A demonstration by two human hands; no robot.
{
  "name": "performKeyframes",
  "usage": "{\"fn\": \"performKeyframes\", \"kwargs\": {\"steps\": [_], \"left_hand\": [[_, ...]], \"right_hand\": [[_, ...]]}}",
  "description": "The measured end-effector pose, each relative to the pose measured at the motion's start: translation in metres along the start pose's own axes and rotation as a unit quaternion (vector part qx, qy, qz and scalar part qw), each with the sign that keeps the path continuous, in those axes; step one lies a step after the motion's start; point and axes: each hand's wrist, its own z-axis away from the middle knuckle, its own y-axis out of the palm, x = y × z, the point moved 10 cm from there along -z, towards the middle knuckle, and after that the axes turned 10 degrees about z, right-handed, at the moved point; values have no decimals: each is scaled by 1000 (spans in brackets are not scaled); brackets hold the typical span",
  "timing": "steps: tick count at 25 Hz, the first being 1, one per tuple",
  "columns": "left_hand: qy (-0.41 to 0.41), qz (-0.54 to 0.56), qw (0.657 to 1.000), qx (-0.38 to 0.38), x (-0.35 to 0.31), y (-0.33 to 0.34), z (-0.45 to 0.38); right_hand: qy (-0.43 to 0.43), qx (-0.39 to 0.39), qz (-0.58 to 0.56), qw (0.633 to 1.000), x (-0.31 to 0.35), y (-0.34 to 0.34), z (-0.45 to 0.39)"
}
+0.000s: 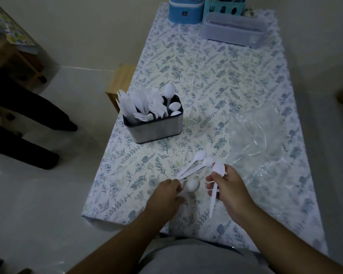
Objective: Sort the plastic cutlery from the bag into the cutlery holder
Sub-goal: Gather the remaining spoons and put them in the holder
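Note:
My left hand (166,196) grips the handle ends of a few white plastic spoons (194,162) that fan out up and to the right over the table. My right hand (229,186) pinches a single white spoon (214,191), bowl up, handle pointing down toward me. The metal cutlery holder (156,127) stands at the table's left edge, with white knives at its left, forks in the middle and spoons (172,99) in the right compartment. The clear plastic bag (265,139) lies flat to the right of my hands.
The table wears a floral cloth (206,76). At its far end stand a blue container (185,9), a teal basket (224,7) and a clear lidded box (234,29). A wooden stool (121,82) sits beside the table's left edge. Someone's dark legs (28,123) stand on the floor at left.

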Motion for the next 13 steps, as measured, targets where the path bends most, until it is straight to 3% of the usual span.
{"fn": "performKeyframes", "kwargs": {"steps": [2,4,6,8,10,13], "left_hand": [[26,-33,999,9,-5,6,3],[41,-12,999,-27,-19,-5,5],[49,109,991,-52,-36,-16,5],[76,190,979,-16,-62,-12,4],[117,157,981,-4,-85,-8,2],[94,81,988,-88,-82,-20,-21]], "right_hand": [[23,18,-30,999,-5,-3,5],[27,51,-27,998,-9,-1,7],[0,90,8,996,-9,5,8],[-16,115,-10,993,-7,11,10],[-22,85,-14,996,-6,5,8],[-15,3,-24,1000,-4,-18,2]]}}
